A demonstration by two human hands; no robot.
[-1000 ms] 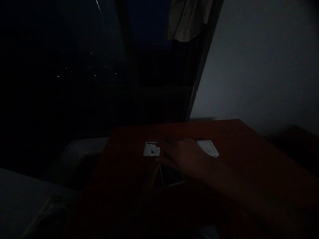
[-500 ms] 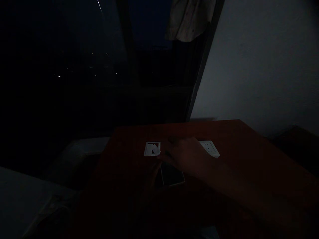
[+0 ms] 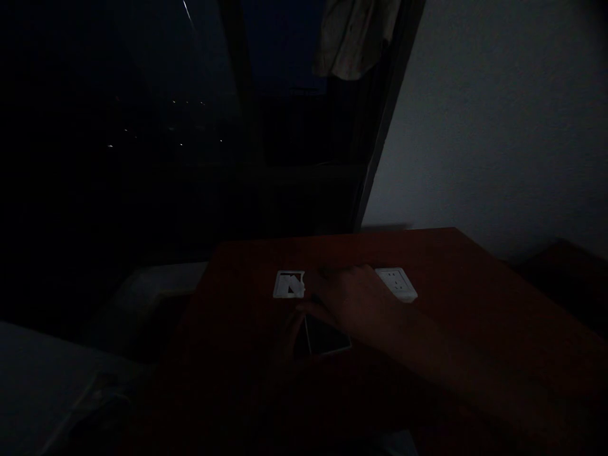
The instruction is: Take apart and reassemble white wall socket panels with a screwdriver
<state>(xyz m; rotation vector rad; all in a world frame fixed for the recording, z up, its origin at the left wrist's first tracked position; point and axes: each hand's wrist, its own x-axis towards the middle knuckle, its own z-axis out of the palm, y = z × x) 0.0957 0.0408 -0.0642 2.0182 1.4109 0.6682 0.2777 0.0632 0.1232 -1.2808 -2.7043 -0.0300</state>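
The scene is very dark. My right hand [image 3: 349,297] reaches in from the right above a reddish-brown table, its fingers curled. Whatever its fingertips grip, if anything, is hidden. Beside those fingertips lies a white square frame plate [image 3: 281,285] with an opening and a pale slanted strip across it. Below the hand sits a dark square piece with a thin pale rim [image 3: 327,335], partly covered by my right hand. My left hand [image 3: 286,335] shows only faintly at the left side of that dark piece; its grip is lost in shadow. A white wall socket panel [image 3: 396,283] lies just beyond my right wrist.
The table [image 3: 456,272] has its far edge near a dark window with small lights outside. A pale wall [image 3: 489,126] rises at the right, and a cloth [image 3: 354,41] hangs at the top. Pale surfaces [image 3: 38,380] stand at the lower left.
The right hand's fingers shift slightly near the white frame plate, showing its right edge a little differently. The view sways a little; the dark square piece and socket panel stay in place.
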